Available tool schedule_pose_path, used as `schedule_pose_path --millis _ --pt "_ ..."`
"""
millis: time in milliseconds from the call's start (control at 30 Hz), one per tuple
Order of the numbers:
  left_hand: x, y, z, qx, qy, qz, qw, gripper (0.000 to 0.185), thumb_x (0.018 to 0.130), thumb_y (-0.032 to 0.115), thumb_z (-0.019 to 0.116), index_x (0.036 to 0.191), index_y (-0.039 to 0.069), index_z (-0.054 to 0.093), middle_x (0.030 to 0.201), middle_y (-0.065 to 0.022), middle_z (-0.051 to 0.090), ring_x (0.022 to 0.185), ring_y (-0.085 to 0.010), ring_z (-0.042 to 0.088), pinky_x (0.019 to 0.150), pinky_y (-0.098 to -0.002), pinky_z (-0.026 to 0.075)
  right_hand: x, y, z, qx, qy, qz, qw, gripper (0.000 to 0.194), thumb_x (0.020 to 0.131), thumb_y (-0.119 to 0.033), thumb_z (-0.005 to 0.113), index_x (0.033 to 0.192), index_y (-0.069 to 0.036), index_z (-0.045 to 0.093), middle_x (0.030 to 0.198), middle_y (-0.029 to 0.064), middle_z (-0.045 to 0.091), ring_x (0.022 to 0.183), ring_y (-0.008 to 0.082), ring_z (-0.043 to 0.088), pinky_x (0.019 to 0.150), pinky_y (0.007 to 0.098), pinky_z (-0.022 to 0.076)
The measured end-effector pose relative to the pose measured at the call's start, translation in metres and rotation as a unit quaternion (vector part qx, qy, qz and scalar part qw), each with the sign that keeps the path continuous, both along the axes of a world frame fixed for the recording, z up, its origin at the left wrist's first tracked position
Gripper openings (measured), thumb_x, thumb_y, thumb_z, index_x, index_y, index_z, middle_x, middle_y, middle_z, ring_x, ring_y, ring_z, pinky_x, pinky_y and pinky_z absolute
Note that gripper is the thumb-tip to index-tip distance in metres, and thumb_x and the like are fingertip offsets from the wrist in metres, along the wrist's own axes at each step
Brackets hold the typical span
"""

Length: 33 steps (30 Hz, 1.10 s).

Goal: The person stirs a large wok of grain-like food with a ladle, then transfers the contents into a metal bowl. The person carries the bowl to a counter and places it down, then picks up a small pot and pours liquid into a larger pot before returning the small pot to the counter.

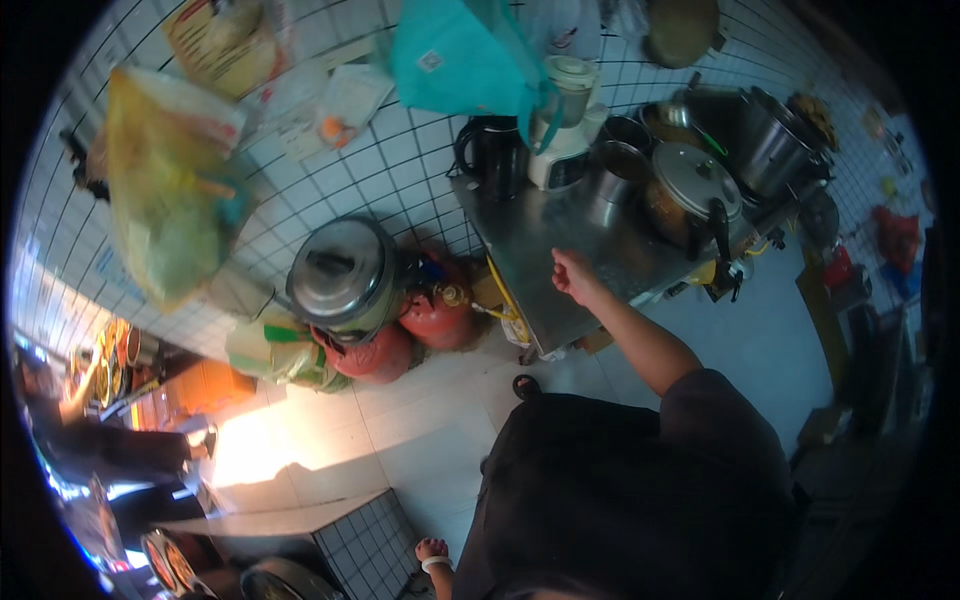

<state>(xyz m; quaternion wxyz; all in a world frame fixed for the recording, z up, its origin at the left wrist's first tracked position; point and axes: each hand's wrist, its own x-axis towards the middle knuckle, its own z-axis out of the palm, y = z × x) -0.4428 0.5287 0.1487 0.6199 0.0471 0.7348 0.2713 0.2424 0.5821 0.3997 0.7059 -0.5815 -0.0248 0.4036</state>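
Note:
My right hand is loosely curled in front of the stainless steel table, and nothing shows in its fingers. I cannot tell whether it touches the tabletop. Low in the view, my left hand is curled beside a tiled ledge, with a white band at the wrist. Nothing is visible in that hand either. The table carries a pressure cooker, a white blender, a dark kettle, a steel pot and a tall stockpot.
Red gas cylinders stand left of the table, with a lidded rice cooker above them. A turquoise bag and a yellow plastic bag hang along the tiled wall. Another person stands at far left, near orange crates.

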Motion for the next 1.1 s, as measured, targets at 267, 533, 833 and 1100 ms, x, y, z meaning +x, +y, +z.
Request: schedule_pose_path --millis 267,533,833,1100 --pt "0.109 0.039 0.014 0.007 -0.003 -0.051 0.999 0.023 0.077 0.004 0.05 0.097 0.012 0.043 0.067 -0.011 0.05 0.048 -0.0226 0.049 0.038 -0.0325 0.04 0.204 -0.021 -0.071 0.059 0.119 -0.267 0.954 0.013 0.084 -0.02 0.053 0.086 -0.007 0.052 0.064 0.0043 0.053 0.053 0.0164 0.056 0.043 0.0227 0.0417" --pt "0.204 0.045 0.034 0.014 -0.003 -0.071 0.997 0.023 0.077 0.005 0.051 0.097 0.012 0.043 0.066 -0.0093 0.05 0.047 -0.0221 0.05 0.038 -0.0315 0.04 0.36 -0.016 -0.114 0.075 0.075 -0.42 0.902 0.017 0.082 -0.017 0.055 0.088 -0.004 0.048 0.068 0.0078 0.053 0.057 0.0198 0.057 0.049 0.0257 0.048" --pt "0.266 0.054 0.03 0.038 0.032 -0.154 0.987 0.023 0.077 0.007 0.052 0.098 0.01 0.043 0.07 -0.0105 0.052 0.051 -0.0241 0.054 0.04 -0.0317 0.042 0.378 -0.005 -0.123 0.127 0.082 -0.499 0.854 0.038 0.078 -0.001 0.05 0.114 -0.005 0.041 0.085 0.016 0.053 0.065 0.0221 0.057 0.061 0.0329 0.0551" --pt "0.264 0.055 0.024 0.042 -0.02 -0.213 0.976 0.022 0.077 0.008 0.051 0.097 0.008 0.044 0.069 -0.011 0.052 0.05 -0.0235 0.052 0.039 -0.0311 0.041 0.351 -0.012 -0.112 0.07 0.043 -0.451 0.889 0.014 0.079 -0.006 0.052 0.09 -0.001 0.045 0.073 0.0113 0.052 0.061 0.0236 0.057 0.058 0.0336 0.0551"
